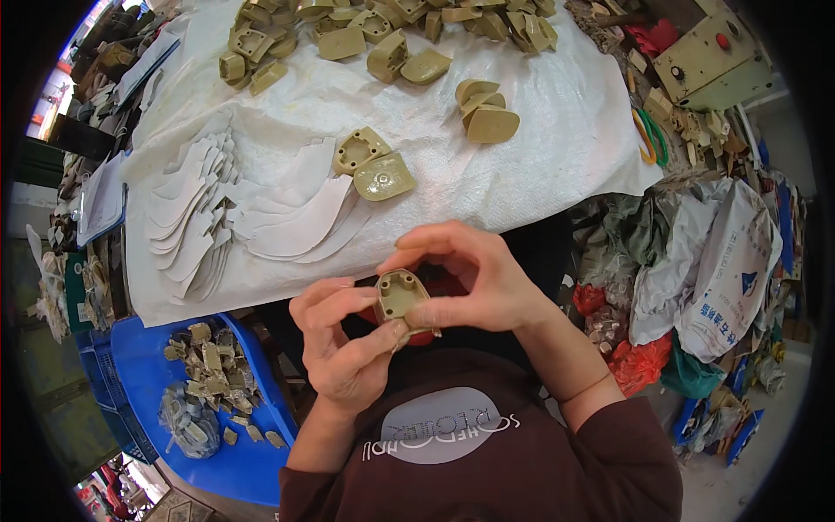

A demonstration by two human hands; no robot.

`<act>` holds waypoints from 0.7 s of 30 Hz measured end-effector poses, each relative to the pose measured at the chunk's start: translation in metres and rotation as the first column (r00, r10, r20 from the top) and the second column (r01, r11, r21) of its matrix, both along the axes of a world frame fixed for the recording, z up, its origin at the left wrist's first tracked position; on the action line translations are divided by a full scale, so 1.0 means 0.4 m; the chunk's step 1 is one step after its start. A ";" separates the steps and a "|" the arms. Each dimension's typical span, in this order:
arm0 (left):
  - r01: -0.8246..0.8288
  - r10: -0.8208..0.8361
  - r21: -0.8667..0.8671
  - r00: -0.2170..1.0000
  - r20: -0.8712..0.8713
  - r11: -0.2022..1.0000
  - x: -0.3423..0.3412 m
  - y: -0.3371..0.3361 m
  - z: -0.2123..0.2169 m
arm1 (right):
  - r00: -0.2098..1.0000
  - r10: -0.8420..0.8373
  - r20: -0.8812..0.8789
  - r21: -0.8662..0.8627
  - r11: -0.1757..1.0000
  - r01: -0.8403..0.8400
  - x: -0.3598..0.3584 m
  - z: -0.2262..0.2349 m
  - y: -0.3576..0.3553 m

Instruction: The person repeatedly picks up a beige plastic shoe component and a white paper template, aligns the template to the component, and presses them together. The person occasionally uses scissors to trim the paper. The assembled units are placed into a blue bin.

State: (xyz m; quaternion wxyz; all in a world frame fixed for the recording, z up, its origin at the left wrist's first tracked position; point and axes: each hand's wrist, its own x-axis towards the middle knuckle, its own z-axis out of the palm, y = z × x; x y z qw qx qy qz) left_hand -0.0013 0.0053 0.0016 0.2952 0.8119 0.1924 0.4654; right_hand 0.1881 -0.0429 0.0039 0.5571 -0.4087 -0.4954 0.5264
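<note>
My left hand [344, 352] and my right hand [487, 278] both grip one olive-tan plastic shoe heel [400, 296], held in front of my body just off the table's near edge. Its hollow side with small round holes faces up. The left fingers and thumb pinch its left and lower edges; the right thumb presses its lower right, with the fingers curled over its far side. Beyond my hands, two more heels [384, 177] lie together on the white sheet. Thin, curved white pieces [300, 213] are fanned out to their left, beside a thicker stack of them [184, 217].
A heap of heels [344, 42] covers the table's far side, with a small cluster [491, 122] nearer. At left, a blue chair [139, 348] holds loose heels and a plastic bag. Sacks [704, 270] and red bags [639, 361] crowd the right, below a metal control box [709, 61].
</note>
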 end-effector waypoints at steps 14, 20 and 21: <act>0.341 -0.056 -0.871 0.937 0.344 0.353 0.033 -0.020 0.000 | 0.798 -0.394 0.456 0.518 0.847 0.122 -0.058 -0.029 0.007; 0.358 -0.048 -0.832 0.926 0.374 0.424 0.057 -0.045 -0.004 | 0.964 -0.028 -0.264 -0.158 0.987 -0.015 -0.058 0.007 0.031; 0.319 -0.070 -0.790 0.940 0.333 0.523 0.061 -0.046 -0.008 | 0.952 0.091 -0.291 -0.165 0.976 -0.144 -0.052 0.003 0.045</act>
